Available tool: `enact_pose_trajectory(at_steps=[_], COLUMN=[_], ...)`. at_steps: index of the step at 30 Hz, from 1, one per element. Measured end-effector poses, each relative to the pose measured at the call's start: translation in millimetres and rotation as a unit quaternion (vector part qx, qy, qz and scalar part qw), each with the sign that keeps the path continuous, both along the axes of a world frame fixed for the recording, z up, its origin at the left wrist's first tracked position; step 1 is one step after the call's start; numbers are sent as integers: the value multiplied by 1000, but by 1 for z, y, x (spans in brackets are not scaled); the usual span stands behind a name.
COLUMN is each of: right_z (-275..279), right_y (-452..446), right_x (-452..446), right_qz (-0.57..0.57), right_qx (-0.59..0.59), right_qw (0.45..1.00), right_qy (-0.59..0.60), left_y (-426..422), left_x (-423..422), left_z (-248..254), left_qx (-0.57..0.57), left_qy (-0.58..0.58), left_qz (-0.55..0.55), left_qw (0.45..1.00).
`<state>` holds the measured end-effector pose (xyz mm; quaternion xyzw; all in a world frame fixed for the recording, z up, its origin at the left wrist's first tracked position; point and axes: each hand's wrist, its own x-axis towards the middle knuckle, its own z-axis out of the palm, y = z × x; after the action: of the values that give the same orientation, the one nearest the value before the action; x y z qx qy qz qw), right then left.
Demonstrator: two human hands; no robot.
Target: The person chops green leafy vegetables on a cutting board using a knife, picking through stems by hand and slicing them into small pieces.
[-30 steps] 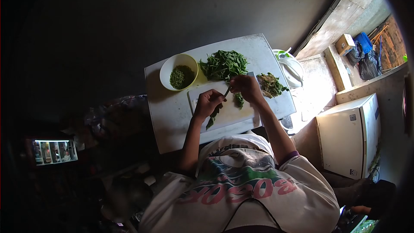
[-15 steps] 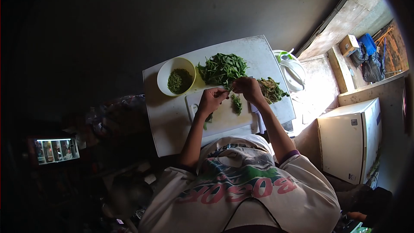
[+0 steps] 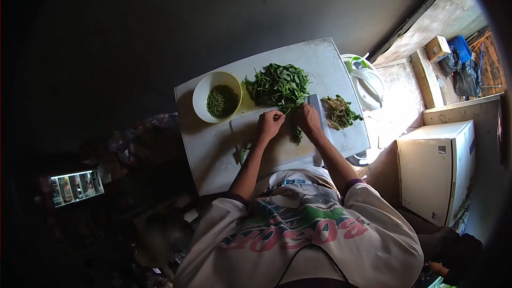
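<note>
Left hand (image 3: 271, 122) pinches a green sprig (image 3: 288, 110); cannot tell whether right hand (image 3: 309, 119) grasps.
A rightward sweep could knock wilted scraps (image 3: 340, 113) off the desk's (image 3: 325, 64) right edge.

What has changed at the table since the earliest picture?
The left hand has moved away from the body, toward the leafy heap; the right hand has edged nearer the body. A leaf now shows beside the left forearm; the one that hung below that hand seems let go. Bowl, leafy heap, brownish pile stayed put.
</note>
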<state>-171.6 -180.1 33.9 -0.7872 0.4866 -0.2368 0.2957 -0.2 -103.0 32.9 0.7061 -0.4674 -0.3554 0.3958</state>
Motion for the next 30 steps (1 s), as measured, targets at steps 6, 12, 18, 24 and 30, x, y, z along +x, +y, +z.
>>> enact_pose_trajectory(at_steps=[6,12,18,24,30], right_z=[14,9,19,18,50], right_y=[-8,-18,-50,-38,6], right_x=[13,13,-8,-31,-82], right_qz=[-69,-100,-81,-54,-68], right_qx=[68,17,-14,-21,58], right_qw=[995,995,996,998,993], right_qy=[5,-12,36,27,78], left_y=[0,1,10,15,32], left_x=[3,7,8,-4,-18], left_z=[-8,-17,30,45,63], left_qx=[-18,-24,0,2,78], left_qy=[93,92,67,51,10], left_qz=[-7,-6,-51,-41,-42], left_qw=[995,995,996,998,996])
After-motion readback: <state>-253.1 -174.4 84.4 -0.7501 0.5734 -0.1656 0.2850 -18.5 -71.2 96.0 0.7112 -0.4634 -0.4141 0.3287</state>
